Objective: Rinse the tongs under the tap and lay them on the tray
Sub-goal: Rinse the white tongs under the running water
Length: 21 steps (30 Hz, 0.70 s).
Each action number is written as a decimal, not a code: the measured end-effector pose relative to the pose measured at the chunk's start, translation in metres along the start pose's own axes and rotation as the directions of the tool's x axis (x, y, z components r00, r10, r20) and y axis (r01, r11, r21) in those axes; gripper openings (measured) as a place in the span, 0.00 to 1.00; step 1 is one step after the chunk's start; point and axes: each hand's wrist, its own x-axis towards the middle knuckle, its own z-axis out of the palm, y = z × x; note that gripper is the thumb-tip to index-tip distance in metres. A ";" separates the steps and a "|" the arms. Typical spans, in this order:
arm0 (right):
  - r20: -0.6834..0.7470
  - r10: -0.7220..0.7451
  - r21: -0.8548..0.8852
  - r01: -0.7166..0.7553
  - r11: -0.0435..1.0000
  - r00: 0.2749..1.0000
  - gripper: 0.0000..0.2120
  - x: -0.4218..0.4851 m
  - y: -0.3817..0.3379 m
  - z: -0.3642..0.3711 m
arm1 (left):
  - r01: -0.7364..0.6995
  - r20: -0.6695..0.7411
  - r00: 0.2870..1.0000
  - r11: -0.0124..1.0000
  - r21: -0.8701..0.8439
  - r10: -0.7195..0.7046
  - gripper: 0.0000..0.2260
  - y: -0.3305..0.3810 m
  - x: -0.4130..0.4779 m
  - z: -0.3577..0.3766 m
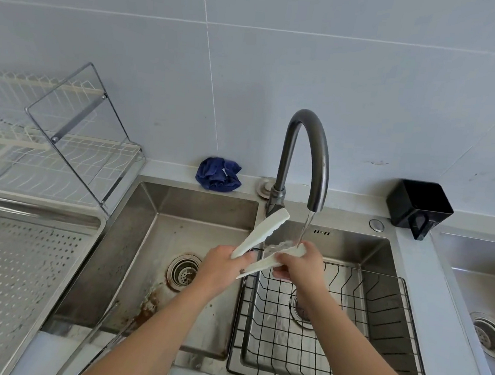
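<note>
Grey counter (427,292) with a steel sink (202,207) sunk in. Carries the tap (303,150) at its back edge. Just left of the tap, a crumpled blue cloth (219,174). Right of the tap, a black box (418,205). Far left of the tap, a perforated tray (17,272), with a white rack (49,152) behind. Below the tap, in the basin, a wire basket (377,333).

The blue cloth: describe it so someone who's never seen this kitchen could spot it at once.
Find the dark curved tap behind the steel sink. Left of its base, on the counter ledge against the tiled wall, lies the crumpled cloth. It is the only soft, dark blue thing; the black box right of the tap is hard and square.
</note>
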 end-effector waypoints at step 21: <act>0.171 0.095 0.421 -0.160 0.893 0.981 0.11 0.004 0.005 -0.010 | 0.018 -0.038 0.999 0.994 -0.108 -0.022 0.24 -0.011 -0.006 0.001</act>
